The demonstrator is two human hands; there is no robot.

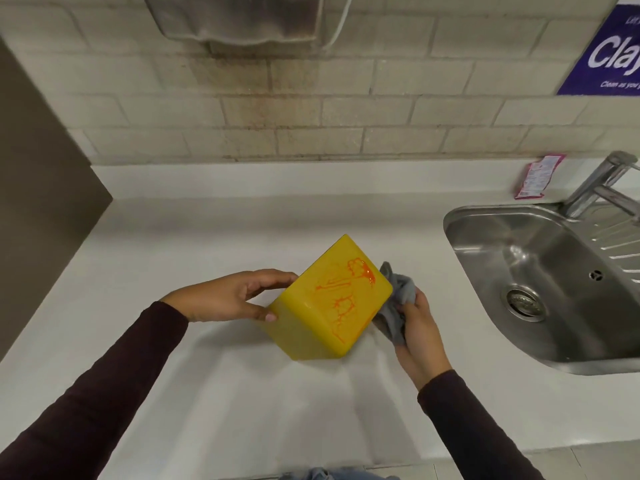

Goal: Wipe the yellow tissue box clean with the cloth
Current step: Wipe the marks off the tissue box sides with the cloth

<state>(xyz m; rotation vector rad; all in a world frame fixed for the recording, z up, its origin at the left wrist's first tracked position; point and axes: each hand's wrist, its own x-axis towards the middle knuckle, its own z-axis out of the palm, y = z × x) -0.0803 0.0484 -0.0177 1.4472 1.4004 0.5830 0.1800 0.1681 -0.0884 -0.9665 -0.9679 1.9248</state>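
Observation:
The yellow tissue box [325, 303] is tilted above the white counter, its broad face turned up and smeared with orange-red streaks and a glossy blob near its far corner. My left hand [232, 299] grips the box's left side, thumb on the near edge and fingers on the far edge. My right hand [420, 327] holds a bunched grey cloth [398, 299] pressed against the box's right side.
A steel sink [540, 271] with a tap [602, 181] is set into the white counter [207, 230] at the right. A pink packet [536, 176] leans on the tiled wall. A dispenser [242, 19] hangs above. A brown panel bounds the left.

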